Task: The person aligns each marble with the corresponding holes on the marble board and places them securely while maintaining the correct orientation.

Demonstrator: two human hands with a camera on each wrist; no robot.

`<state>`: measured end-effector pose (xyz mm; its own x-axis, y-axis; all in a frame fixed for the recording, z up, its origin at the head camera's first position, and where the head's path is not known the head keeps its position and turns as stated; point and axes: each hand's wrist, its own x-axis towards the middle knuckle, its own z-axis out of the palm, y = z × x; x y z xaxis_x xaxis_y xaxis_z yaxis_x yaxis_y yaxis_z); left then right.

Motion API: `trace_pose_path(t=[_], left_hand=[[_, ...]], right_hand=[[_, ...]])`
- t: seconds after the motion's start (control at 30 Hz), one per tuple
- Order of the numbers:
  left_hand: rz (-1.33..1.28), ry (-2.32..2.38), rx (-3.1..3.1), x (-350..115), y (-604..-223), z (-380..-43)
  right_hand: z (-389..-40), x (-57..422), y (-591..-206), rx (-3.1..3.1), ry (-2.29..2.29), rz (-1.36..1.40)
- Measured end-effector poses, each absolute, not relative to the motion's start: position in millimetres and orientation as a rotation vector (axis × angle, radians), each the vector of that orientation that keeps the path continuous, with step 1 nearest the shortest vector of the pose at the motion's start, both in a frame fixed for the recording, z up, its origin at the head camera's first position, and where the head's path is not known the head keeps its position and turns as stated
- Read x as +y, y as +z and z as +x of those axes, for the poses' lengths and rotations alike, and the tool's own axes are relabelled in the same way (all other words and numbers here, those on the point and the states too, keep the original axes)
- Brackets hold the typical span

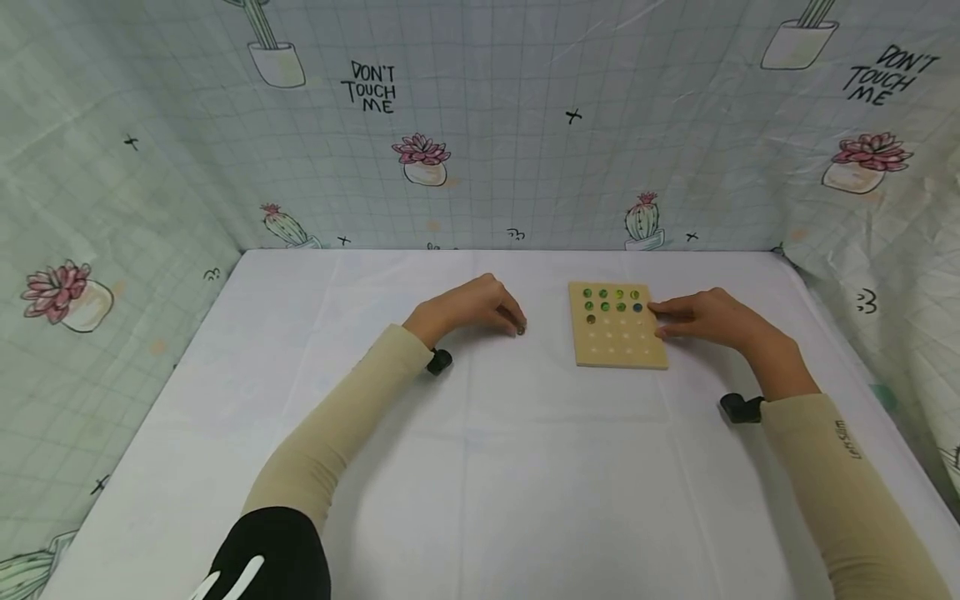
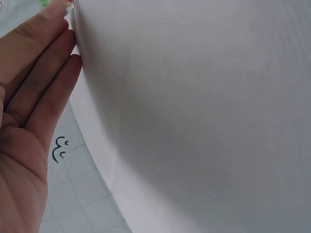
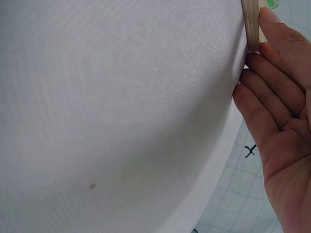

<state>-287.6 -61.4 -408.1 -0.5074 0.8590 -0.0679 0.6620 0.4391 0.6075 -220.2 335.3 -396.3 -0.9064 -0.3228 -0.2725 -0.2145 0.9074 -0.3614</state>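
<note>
My left hand [image 1: 478,305] is low over the white table, left of a square wooden board. Between its thumb and fingertips it pinches a small glass marble [image 2: 69,6], mostly hidden by the fingers. The light wooden board [image 1: 618,354] lies flat, with rows of round hollows. Green marbles [image 1: 604,306] fill most of its two far rows. A blue marble [image 1: 637,307] ends the second row, and a brownish marble [image 1: 591,319] begins the third. At the board's right edge, my right hand [image 1: 708,318] touches it with thumb and fingertips, the fingers fairly straight.
A white cloth covers the table [image 1: 570,467]. Behind it and at both sides hangs a curtain [image 1: 495,100] printed with potted plants and lettering. Dark wrist cameras, one of them the left camera [image 1: 439,362], sit under both wrists.
</note>
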Motion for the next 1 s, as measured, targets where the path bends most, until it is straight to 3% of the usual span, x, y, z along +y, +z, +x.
trace_pose_path(t=[1.0], left_hand=[[1.349,0.610,2.458,-54.3,-405.1,-279.0]], right_hand=[[-219.4,333.3,-395.2,2.755,-0.457,-0.415]])
